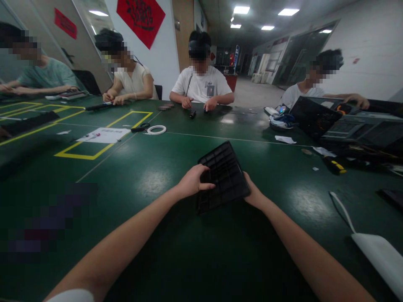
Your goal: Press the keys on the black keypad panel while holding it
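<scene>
A black tray divided into a grid of small compartments (225, 172) is held up over the green table, tilted with its gridded face towards me. My left hand (194, 182) grips its left side, thumb and finger lying over the compartments. At the right edge, my right hand (254, 192) holds the tray from the side, its fingers mostly hidden behind it. Whether anything lies in the dark compartments cannot be made out.
A white pouch with a strap (378, 253) lies at the right. Further off are a yellow-and-black tool (335, 165), an opened computer case (355, 126), a roll of white tape (156, 130) and a paper sheet (105, 135). Several people sit around the table.
</scene>
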